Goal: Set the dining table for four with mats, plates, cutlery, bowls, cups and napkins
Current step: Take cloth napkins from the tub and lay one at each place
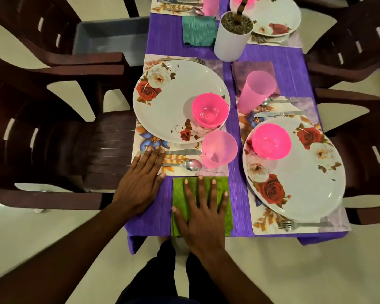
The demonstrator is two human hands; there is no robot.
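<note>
The right hand lay flat with straight, spread fingers on a folded green cloth napkin, pressing it onto the purple-clothed table at the near edge. The left hand, also flat and holding nothing, rested with its palm on the purple cloth and its fingertips on the near-left floral rectangular placemat, touching the handle of a steel table knife. A steel spoon lay just beside the knife. On that mat stood a round white plate printed with roses, carrying a bright pink plastic bowl near its right rim, with a steel fork along its far side. A translucent pink plastic cup stood on the mat's right end, near the spoon's bowl.

The near-right floral placemat held a second rose-printed white plate with another pink bowl, a fork on its near side, and a knife on its far side. A second pink cup stood on a folded purple napkin. Farther off were a teal napkin and a white cylindrical planter filled with gravel. Dark brown plastic chairs flanked the table.
</note>
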